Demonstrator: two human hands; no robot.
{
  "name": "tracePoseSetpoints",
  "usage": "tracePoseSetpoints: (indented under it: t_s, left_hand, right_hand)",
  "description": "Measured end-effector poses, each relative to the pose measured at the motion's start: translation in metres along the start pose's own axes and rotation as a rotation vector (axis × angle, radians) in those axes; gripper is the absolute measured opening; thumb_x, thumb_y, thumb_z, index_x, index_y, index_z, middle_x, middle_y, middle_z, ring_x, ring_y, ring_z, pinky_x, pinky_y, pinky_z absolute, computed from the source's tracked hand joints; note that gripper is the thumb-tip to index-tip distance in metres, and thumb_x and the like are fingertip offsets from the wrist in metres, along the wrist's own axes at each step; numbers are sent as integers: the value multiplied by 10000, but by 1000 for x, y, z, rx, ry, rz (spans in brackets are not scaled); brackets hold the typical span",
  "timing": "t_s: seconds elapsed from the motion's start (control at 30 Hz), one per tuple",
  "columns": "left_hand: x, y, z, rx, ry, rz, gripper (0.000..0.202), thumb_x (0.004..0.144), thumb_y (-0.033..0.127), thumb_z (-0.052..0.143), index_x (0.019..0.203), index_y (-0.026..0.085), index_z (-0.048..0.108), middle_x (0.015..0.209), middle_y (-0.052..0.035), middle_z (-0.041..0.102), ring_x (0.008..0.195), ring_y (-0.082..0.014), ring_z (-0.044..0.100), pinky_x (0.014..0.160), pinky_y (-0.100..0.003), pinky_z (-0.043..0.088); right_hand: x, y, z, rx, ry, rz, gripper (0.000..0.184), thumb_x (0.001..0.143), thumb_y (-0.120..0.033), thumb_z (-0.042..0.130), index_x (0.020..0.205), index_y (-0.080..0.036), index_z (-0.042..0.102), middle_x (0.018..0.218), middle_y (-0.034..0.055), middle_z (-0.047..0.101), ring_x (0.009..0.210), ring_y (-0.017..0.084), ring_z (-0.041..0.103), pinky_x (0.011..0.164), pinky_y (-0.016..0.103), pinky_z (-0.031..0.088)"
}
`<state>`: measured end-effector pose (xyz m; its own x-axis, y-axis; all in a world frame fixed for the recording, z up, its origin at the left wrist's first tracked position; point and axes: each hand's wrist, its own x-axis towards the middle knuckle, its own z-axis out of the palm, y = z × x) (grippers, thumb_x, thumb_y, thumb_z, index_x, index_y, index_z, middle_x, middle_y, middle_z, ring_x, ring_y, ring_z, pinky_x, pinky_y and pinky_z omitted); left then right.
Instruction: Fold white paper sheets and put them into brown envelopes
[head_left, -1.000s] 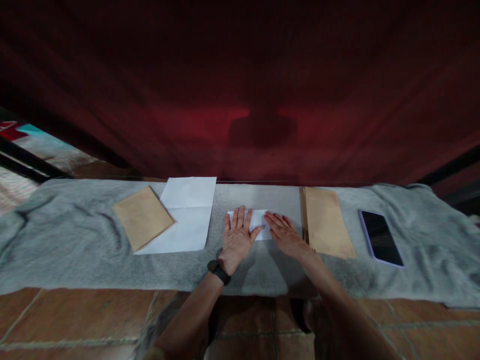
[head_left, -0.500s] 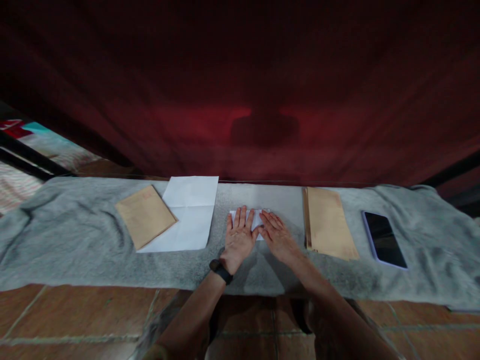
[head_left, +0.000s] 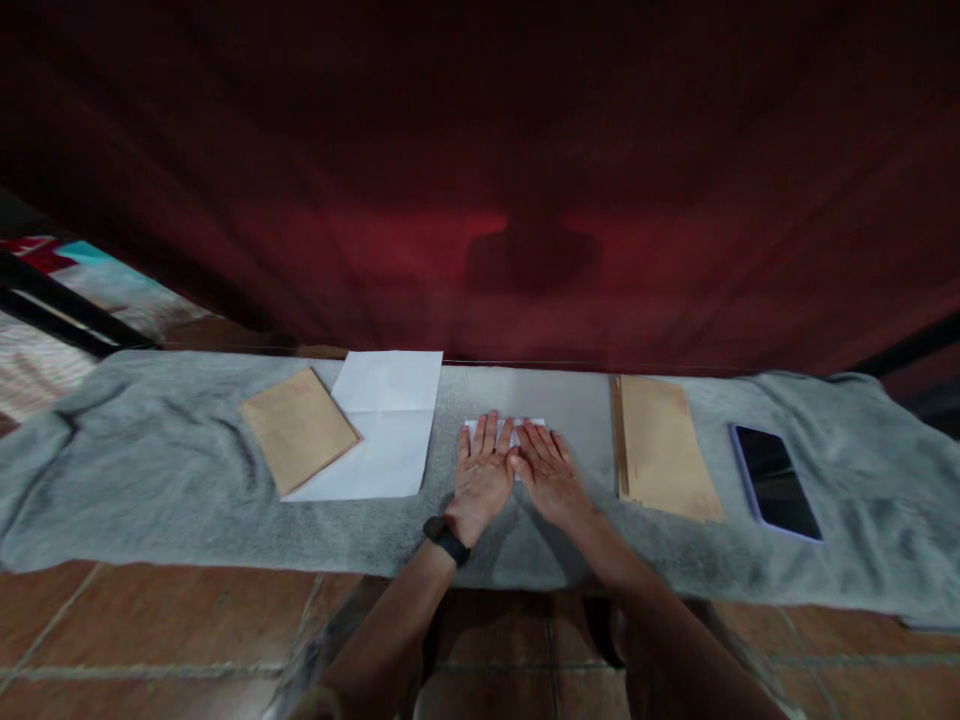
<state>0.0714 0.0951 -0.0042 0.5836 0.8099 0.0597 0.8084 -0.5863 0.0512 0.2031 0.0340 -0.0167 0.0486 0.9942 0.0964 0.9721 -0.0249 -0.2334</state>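
My left hand (head_left: 482,474) and my right hand (head_left: 547,470) lie flat side by side, fingers stretched out, pressing on a small folded white paper (head_left: 517,424) on the grey cloth (head_left: 150,470). Only the paper's far edge shows beyond my fingertips. A black band sits on my left wrist. To the left lie a creased white sheet (head_left: 382,425) and a brown envelope (head_left: 298,428) overlapping its edge. To the right rests a stack of brown envelopes (head_left: 664,447).
A dark phone (head_left: 776,467) lies screen up at the right of the cloth. A dark red curtain (head_left: 525,180) hangs right behind the covered surface. Brown floor tiles (head_left: 150,640) show in front, below the cloth's near edge.
My right hand has slid left across the folded paper until it lies against my left hand, covering more of the paper. The view shifted slightly.
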Motion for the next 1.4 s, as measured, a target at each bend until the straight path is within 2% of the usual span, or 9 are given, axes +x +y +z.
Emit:
tracePoseSetpoints:
  t_s: [0.17,0.4,0.9,1.4]
  left_hand:
    - [0,0,1,-1,31,-14,552,1022,336,307,1552,182,311,1629,-132,279,1510,-259,241,1233,-508,170]
    - [-2,-3,4,7,64,-53,611,1022,430,312,1544,113,315,1623,-160,275,1506,-274,250,1229,-472,208]
    - [-5,-14,8,2,122,-129,700,1013,535,292,1530,64,330,1599,-184,315,1495,-296,277,1218,-476,243]
    - [-7,-18,8,-1,149,-128,700,1011,535,284,1527,65,335,1594,-195,317,1491,-307,283,1208,-504,248]
  right_hand:
    - [1,4,6,-56,103,46,580,1061,-401,216,1527,-85,357,1609,131,298,1491,258,285,1216,470,216]
    - [2,7,13,-94,173,81,603,1059,-429,233,1521,-65,362,1599,137,322,1456,287,343,1205,481,214]
    - [-4,17,9,-90,140,104,620,1050,-454,240,1542,-87,327,1597,127,339,1466,275,323,1201,467,225]
    - [-13,24,2,-75,148,60,605,1046,-427,283,1529,-69,343,1589,150,353,1468,273,321,1198,468,251]
